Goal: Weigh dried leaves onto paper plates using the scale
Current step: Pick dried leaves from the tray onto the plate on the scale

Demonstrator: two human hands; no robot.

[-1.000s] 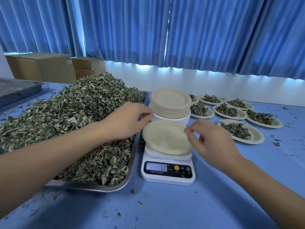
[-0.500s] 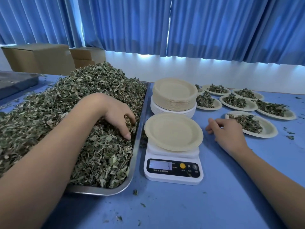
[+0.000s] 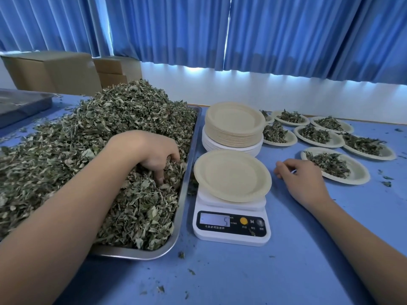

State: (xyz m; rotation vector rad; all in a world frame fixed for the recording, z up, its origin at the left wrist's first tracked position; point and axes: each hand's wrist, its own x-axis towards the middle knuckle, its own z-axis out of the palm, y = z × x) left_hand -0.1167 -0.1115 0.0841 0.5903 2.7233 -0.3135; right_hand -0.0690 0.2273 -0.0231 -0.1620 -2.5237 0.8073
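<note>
1. Blue curtains [image 3: 275, 40] are hanging behind the blue tabletop [image 3: 220, 282] I am watching.
2. Dried leaves [image 3: 88, 139] are heaping over the steel tray [image 3: 189, 168], just left of the scale [image 3: 231, 227].
3. Left hand [image 3: 152, 150] is digging in, fingers curled around leaves, tips buried.
4. Right hand [image 3: 301, 179] is resting on the tabletop, fingers loosely curled, holding nothing.
5. Empty paper plate [image 3: 231, 175] is overhanging the scale; I am judging that an off-centre drop risks tipping it, and loose leaves risk spilling beside it.
</note>
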